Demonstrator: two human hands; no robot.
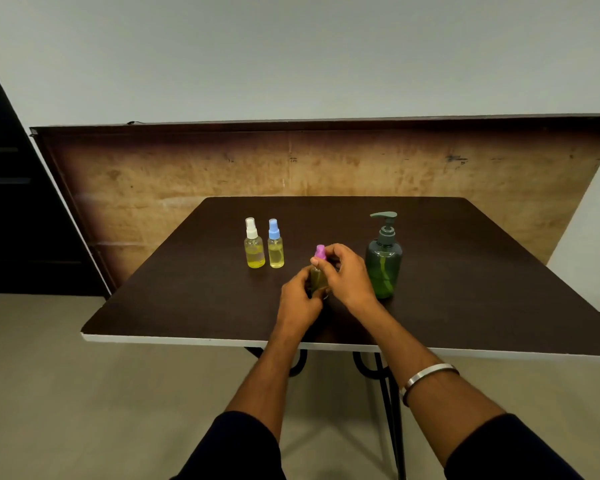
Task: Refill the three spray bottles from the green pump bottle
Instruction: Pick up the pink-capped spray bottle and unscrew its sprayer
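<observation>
Sleeves: two dark sleeves (229,448) are seen lowest in the view, with a silver metal bangle (426,375) worn on the right forearm.
Left hand: the left hand (300,299) is wrapped around the body of the small clear spray bottle with the pink cap (318,275), which is kept upright on the table, probably so that it cannot turn.
Right hand: the right hand (343,271) is closed on the pink cap (320,252), which is pinched from above by the fingertips; a twisting grip is judged, though whether the cap is being opened or tightened cannot be told.
Green pump bottle: the dark green translucent plastic pump bottle (384,261) is stood just beside the right hand, upright and untouched, with little liquid visible low inside.
Other bottles: the clear spray bottle with the white cap (254,245) and the clear spray bottle with the blue cap (275,245) are placed side by side further left, capped, with yellow liquid inside.
Table: all is carried by the dark brown square table (482,289).
</observation>
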